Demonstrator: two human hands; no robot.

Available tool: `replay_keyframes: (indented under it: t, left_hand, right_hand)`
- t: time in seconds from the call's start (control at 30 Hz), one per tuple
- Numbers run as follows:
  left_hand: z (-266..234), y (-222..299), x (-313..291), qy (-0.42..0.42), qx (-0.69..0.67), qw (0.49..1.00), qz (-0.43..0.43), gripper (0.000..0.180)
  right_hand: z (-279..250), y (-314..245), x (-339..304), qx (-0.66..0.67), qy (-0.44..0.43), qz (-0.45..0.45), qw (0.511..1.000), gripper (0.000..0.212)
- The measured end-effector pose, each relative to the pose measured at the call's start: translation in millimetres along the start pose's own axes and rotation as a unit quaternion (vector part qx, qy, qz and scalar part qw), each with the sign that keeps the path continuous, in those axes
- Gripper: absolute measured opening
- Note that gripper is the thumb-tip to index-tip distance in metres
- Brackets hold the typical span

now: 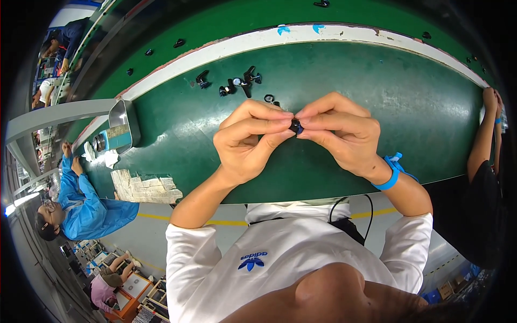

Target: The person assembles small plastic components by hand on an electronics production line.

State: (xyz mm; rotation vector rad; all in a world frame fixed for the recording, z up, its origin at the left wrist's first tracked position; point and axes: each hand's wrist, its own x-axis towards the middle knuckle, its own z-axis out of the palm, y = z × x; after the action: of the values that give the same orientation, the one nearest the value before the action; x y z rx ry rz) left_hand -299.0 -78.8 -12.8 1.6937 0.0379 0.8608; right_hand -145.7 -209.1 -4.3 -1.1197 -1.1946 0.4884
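**Small blk part, two-hand pinch, above green worktop**

L hand: thumb + fingertips clamped on the part's left side. R hand: same grip, right side; blue wrist strap on that arm. Fingertips nearly meet, part mostly hidden btwn; mid-bench, near side.

Risk (judgement): piece is tiny, grip is tips only; uneven squeeze or a slip could flick it off, poss. over the near edge. Fingers also block the view, so misalignment could go unseen.

Just far of L hand: ring-like pc, partly hidden. Farther, to left: loose cluster of blk pcs, plus one blk pc apart.

Containers: metal tray, far left; blue-and-tan carton in or against it, cannot tell; carton contents n/v.

Near left: crumpled white tissue; worn paper patch at bench edge.

Beyond white rail: green strip w/ scattered blk pcs.

Left end: co-worker, blue smock. Right end: another's forearm.
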Motion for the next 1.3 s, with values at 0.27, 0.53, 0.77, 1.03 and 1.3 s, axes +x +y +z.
replay_keyframes:
  t: [0.27,0.53,0.77,1.03,1.3]
  left_hand:
    - [-1.1,2.0,-0.5,-0.012,-0.006,1.0,-0.003,0.013]
    - [-1.6,5.0,0.3,-0.017,-0.001,1.0,0.011,0.013]
    - [-4.8,1.1,4.3,-0.033,0.003,0.999,0.028,0.016]
    - [-7.4,1.3,1.6,-0.04,0.004,0.999,0.0,0.012]
    - [-10.1,-4.0,5.8,-0.027,-0.019,0.996,-0.085,0.015]
  right_hand:
    - [1.4,0.6,-1.8,-0.011,0.008,-0.029,0.999,0.019]
    - [2.1,-1.6,-2.9,-0.034,0.006,-0.052,0.998,0.02]
    - [0.2,2.9,-3.9,-0.051,-0.015,-0.088,0.995,0.02]
    - [5.0,7.3,-7.1,-0.06,-0.023,-0.104,0.992,0.017]
    - [9.5,12.4,-7.3,-0.037,0.014,-0.02,0.999,0.014]
